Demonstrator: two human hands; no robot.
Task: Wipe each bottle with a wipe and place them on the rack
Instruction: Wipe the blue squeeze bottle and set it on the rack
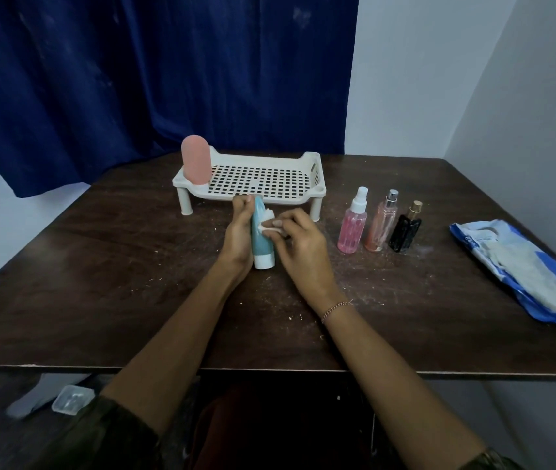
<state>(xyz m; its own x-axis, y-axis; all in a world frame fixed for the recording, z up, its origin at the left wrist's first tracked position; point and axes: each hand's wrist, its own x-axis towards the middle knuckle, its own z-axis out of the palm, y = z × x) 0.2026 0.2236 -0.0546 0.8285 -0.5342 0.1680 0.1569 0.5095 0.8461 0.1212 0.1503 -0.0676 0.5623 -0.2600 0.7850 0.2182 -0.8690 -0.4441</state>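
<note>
We curl left hand (237, 237) fingers round the teal tube (262, 247), steadying it so right hand (300, 247) fingers, pinching the wipe (267, 222), rub just beside them.

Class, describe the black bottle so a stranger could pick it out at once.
Find the white rack on the table. Right of it stand three bottles in a row. The black bottle is rightmost: dark and gold-topped, unlike its pink neighbours.

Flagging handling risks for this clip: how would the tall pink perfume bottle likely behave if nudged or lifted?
The tall pink perfume bottle is upright and narrow, so probably tips easily. It looks like clear glass: likely rigid, smooth, breakable.
</note>
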